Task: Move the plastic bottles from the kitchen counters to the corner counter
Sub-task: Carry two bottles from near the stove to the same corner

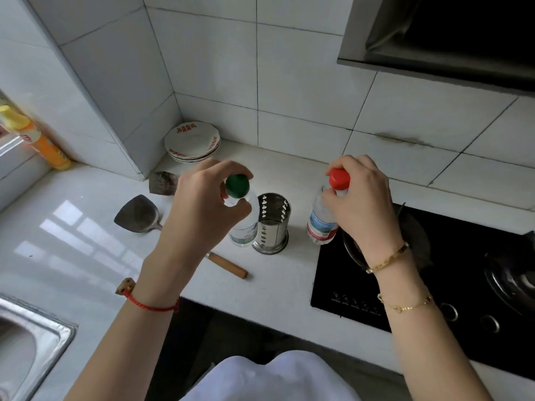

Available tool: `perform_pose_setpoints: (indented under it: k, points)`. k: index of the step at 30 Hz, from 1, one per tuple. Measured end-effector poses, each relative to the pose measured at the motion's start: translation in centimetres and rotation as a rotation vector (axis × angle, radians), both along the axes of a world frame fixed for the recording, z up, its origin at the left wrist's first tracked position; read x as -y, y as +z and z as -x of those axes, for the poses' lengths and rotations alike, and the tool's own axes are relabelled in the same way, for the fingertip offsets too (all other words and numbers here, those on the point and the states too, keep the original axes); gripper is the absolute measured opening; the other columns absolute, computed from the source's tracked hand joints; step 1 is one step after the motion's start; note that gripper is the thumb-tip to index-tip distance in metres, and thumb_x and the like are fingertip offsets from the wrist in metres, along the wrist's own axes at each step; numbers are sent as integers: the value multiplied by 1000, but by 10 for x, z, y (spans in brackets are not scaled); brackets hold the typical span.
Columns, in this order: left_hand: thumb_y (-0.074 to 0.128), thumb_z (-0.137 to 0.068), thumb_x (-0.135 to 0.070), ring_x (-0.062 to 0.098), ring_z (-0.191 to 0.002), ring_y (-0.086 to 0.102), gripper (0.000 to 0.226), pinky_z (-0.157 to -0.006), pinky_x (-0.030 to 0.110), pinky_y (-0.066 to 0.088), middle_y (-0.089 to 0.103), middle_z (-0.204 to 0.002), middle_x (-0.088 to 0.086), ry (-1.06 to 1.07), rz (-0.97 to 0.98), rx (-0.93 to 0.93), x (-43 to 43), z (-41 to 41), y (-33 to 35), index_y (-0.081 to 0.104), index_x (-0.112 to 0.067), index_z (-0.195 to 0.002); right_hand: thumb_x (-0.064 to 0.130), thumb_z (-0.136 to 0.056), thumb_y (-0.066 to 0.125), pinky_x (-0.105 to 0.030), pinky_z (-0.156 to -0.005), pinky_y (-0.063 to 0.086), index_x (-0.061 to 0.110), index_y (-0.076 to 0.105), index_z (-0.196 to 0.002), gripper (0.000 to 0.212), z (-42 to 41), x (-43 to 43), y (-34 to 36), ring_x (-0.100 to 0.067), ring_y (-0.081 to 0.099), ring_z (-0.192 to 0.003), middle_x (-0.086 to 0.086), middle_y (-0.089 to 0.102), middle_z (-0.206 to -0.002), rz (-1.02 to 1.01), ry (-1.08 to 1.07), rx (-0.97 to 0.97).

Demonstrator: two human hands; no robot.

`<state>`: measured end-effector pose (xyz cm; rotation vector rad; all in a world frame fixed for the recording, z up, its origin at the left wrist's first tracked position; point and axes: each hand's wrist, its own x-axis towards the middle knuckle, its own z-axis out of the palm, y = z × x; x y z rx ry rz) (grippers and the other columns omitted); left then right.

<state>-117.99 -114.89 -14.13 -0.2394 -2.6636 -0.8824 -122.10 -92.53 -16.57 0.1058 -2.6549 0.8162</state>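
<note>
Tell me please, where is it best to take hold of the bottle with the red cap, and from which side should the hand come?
Grip the red-capped bottle at its narrow neck, just under the cap, coming from above. It stands upright, so the top is free, and the neck is slim enough for the fingers to close around. The right hand already holds it this way. Lower down, the stove edge and the metal utensil holder stand close by.

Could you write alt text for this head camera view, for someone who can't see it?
A person's left hand grips a green-capped bottle and the right hand a red-capped bottle, either side of a steel utensil holder on a white kitchen counter. Stacked plates sit in the tiled corner beyond.
</note>
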Motion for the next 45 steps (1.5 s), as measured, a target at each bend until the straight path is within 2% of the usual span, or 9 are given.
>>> perform_pose_setpoints:
  k: [4,9,12,19,27,30,33,38,45]
  points:
    - [77,-69,-8,13,-70,58,38,-68,34,55,65,-94,-2,-52,-21,35,9,-24,-6,69,-22,-103,8,-72,66,-16,-69,31,14,64,-92,21,-45,7,-1,-17,51,-79,-5,59,-98,-11,-20,31]
    - [76,-69,-8,5,-70,56,38,-64,19,51,61,-91,-6,-134,-6,54,18,-52,-13,69,-23,-103,8,-72,67,-17,-73,36,17,65,-93,23,-98,24,-5,-18,56,-86,-2,58,-97,16,-77,75]
    - [75,-69,-9,7,-69,55,38,-63,20,51,63,-92,-4,-196,18,79,25,-71,-18,68,-23,-104,8,-72,67,-21,-75,39,19,64,-93,23,-133,35,-9,-17,54,-87,0,56,-97,45,-121,94]
    - [75,-67,-8,10,-67,54,38,-63,16,44,62,-91,-3,-353,48,115,30,-113,-29,69,-22,-102,9,-70,66,-1,-63,32,21,64,-93,26,-210,52,-14,-12,52,-83,3,56,-99,83,-278,115]
    - [75,-65,-10,3,-66,54,38,-61,4,37,60,-91,-9,-565,46,135,11,-154,-39,69,-24,-99,7,-69,65,2,-68,36,23,64,-91,26,-290,50,-13,-7,52,-78,5,56,-95,111,-452,129]
    - [76,-65,-12,0,-67,53,38,-62,2,38,59,-91,-11,-661,60,137,-3,-167,-42,68,-27,-99,10,-70,66,-2,-64,37,25,62,-91,26,-321,44,-14,-8,55,-82,7,56,-96,120,-533,145]
    - [75,-65,-14,0,-69,54,38,-65,2,38,59,-91,-11,-757,73,150,-23,-180,-43,67,-29,-100,13,-70,66,-7,-67,38,26,61,-93,27,-353,36,-15,-12,56,-85,6,56,-98,134,-610,160]
    - [74,-65,-13,0,-69,54,41,-65,4,40,59,-95,-12,-923,87,181,-64,-207,-46,67,-29,-102,13,-68,67,-2,-64,35,23,64,-92,26,-402,17,-19,-10,56,-78,4,59,-96,151,-763,167]
    - [75,-64,-9,2,-72,55,43,-66,7,41,58,-92,-13,-1109,83,209,-142,-257,-51,67,-29,-101,9,-66,68,-15,-69,43,20,64,-92,28,-473,-28,-23,-15,58,-80,0,59,-94,198,-953,156]
